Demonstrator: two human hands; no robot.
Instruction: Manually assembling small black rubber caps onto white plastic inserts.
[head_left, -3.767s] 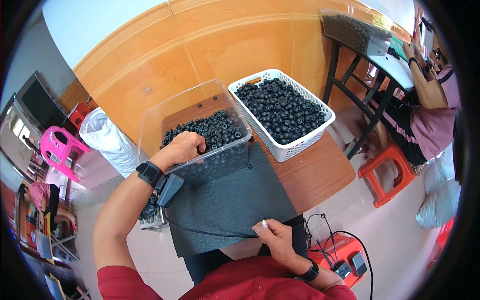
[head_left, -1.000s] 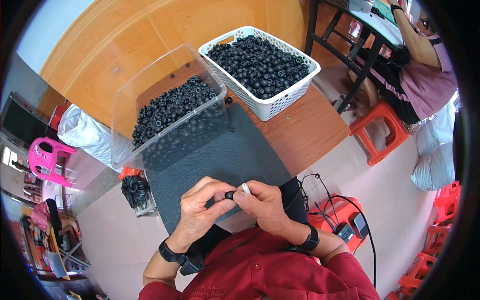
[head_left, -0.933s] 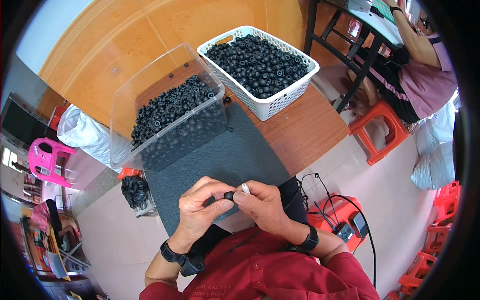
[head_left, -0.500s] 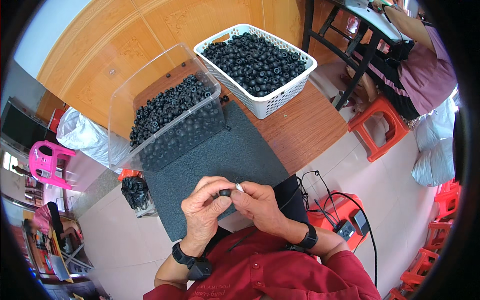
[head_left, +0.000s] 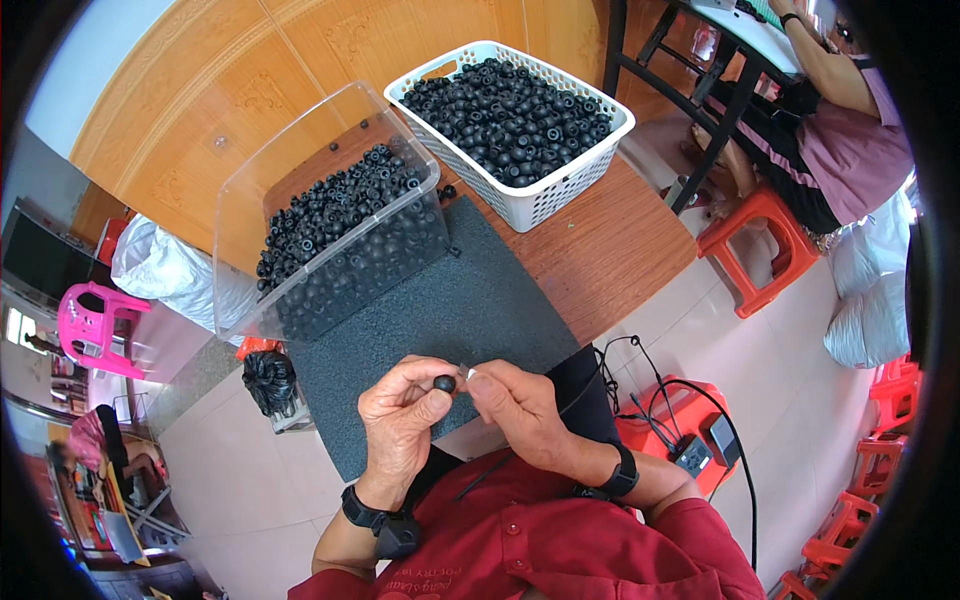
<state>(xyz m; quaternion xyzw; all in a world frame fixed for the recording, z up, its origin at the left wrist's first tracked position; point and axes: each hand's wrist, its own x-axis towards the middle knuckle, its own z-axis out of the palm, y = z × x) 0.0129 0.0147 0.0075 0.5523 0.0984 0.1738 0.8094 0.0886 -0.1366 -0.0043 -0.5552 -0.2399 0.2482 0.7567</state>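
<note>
Between the thumb and forefinger of my left hand (head_left: 405,408) is a small round black rubber cap (head_left: 444,383). My right hand (head_left: 516,410) is pinched close beside it, with a small white tip (head_left: 471,373) showing at the fingers; what kind of thing it belongs to is too small to tell. Both hands are over the near edge of a dark textured mat (head_left: 400,325). Beyond the mat, a clear plastic bin (head_left: 232,262) holds many similar black caps. A white perforated basket (head_left: 548,200), heaped with more of them, stands to its right.
The wooden table (head_left: 630,235) carries the bin, basket and mat. Black cables and adapters (head_left: 693,456) rest on a red stool (head_left: 650,430) at right. A person in pink (head_left: 850,160) sits at a table at the far right. A black plastic bag (head_left: 268,380) is left of the mat.
My hands have moved slightly apart. The black cap in my left fingers has turned and shows more fully. The white piece at my right fingertips shows less.
</note>
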